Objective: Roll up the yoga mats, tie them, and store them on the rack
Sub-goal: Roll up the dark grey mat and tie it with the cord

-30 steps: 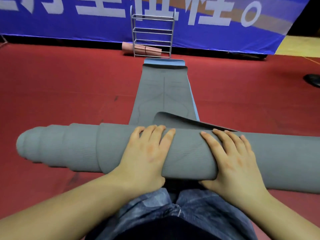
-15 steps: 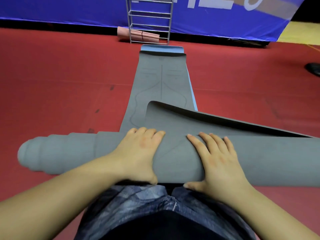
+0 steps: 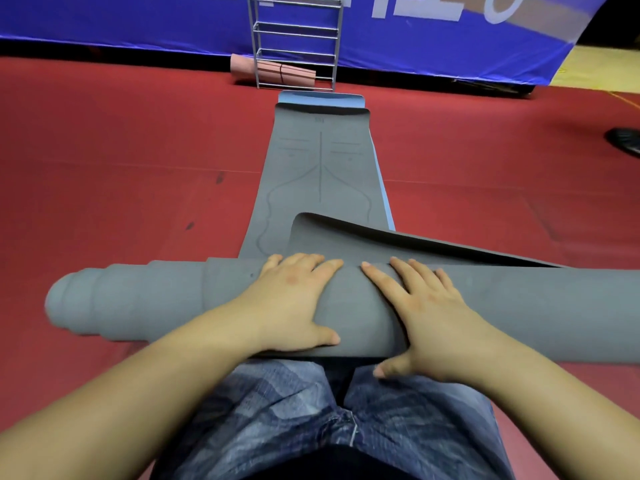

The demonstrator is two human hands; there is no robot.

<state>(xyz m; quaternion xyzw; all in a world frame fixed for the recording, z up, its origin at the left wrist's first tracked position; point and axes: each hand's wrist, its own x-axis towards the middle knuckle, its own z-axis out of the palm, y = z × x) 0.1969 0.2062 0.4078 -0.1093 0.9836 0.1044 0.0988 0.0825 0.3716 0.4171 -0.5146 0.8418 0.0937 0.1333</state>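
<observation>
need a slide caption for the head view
Both hands, left and right, press flat on a half-rolled grey mat; rack stands beyond.

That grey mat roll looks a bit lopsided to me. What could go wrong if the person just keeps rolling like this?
The grey roll already telescopes: its left end steps out in rings, so further rolling may worsen the cone and make tying awkward. A loose flap lifts ahead of the right hand, which could fold into a crease. Both the left hand and right press near the middle, so the far ends may loosen.
</observation>
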